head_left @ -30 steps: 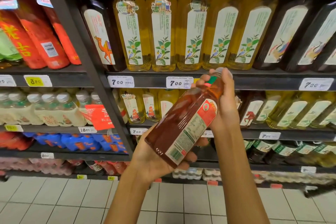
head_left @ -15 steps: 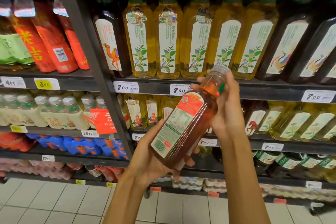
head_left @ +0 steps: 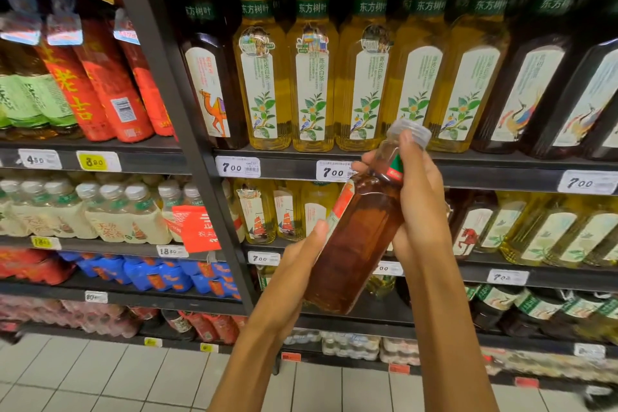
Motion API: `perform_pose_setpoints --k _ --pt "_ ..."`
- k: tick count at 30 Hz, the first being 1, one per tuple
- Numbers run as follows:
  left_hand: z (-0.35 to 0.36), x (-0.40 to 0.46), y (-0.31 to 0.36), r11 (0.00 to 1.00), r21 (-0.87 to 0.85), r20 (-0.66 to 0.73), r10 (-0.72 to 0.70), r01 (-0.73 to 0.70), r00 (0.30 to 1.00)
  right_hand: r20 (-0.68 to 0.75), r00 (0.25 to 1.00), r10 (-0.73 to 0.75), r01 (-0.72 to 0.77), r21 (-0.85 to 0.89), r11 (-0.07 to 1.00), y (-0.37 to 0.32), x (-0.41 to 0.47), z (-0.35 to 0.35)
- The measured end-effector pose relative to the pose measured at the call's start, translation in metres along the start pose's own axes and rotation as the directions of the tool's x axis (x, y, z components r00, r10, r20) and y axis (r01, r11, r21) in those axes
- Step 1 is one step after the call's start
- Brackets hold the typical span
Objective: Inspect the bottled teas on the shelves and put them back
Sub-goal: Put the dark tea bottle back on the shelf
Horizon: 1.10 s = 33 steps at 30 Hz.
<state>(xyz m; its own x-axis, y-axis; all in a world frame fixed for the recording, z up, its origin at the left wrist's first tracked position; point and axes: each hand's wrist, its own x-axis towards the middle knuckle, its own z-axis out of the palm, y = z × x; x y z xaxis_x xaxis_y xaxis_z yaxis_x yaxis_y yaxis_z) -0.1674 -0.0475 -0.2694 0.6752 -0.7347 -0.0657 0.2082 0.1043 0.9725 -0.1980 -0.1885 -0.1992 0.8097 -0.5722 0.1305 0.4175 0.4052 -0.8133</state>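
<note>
Amber-brown bottle (head_left: pixel 357 241) with a clear cap (head_left: pixel 409 130); at 12 o'clock, yellow bottles (head_left: pixel 312 77) bearing white leaf-patterned labels.

A shop: shelves (head_left: pixel 434 164) of bottled drinks (head_left: pixel 312 77) with price tags (head_left: pixel 238 166).

The bottle (head_left: pixel 357 244) looks like clear glossy plastic with a pale ribbed cap (head_left: pixel 409 132) at one o'clock and a shiny printed label (head_left: pixel 337 207). The shelves (head_left: pixel 468 165) are dark matt metal with paper price tags (head_left: pixel 238 166); the floor tiles (head_left: pixel 100 375) shine smooth.
</note>
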Motion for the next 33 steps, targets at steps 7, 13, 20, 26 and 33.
perform_pose_setpoints --k 7,13,20,26,33 --pt "0.004 -0.003 -0.006 0.915 -0.351 0.200 -0.133 0.198 0.971 0.197 0.979 0.054 -0.066 0.053 0.996 0.000 0.002 -0.002" --pt "-0.008 -0.001 -0.007 0.976 -0.130 0.064 -0.168 0.175 0.984 0.157 0.987 0.046 -0.061 0.091 0.994 0.004 0.000 -0.001" --pt "-0.004 0.005 -0.011 0.988 -0.106 -0.033 -0.118 0.114 0.992 0.113 0.993 0.035 -0.023 -0.104 0.994 0.002 0.003 0.005" --pt "-0.003 0.006 -0.011 0.923 -0.323 0.076 -0.194 0.208 0.978 0.265 0.963 0.045 -0.047 0.002 0.999 -0.001 0.007 0.003" --pt "-0.008 0.016 -0.013 0.966 -0.196 0.036 -0.164 0.168 0.986 0.179 0.980 0.090 -0.099 0.043 0.994 0.005 0.009 0.004"
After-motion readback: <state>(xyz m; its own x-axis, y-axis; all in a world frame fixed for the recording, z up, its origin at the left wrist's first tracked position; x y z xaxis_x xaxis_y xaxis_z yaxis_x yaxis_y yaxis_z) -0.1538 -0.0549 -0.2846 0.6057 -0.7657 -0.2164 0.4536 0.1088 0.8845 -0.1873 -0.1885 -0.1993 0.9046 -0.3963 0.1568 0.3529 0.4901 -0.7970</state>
